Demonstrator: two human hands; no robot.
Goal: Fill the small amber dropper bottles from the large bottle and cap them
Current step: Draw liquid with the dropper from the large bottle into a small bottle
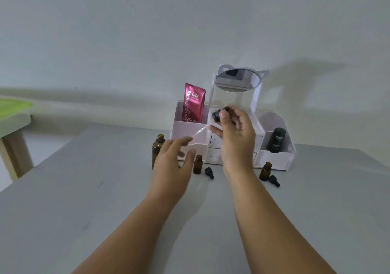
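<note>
Above grey table, right hand pinches dropper; its pipette tip reaches loose-fingered left hand.

The left hand covers the lower right side of the large amber bottle, so its base is only partly seen, and the fingertips are smeared by motion blur. The glass pipette is faint against the pale organiser; whether its tip touches the left fingers cannot be told. The right hand hides part of the dropper cap in its grip (and some of the organiser's drawers behind it). Both forearms run off the bottom edge. The green-topped table is cut by the left edge. Liquid levels in the small bottles cannot be read.
</note>
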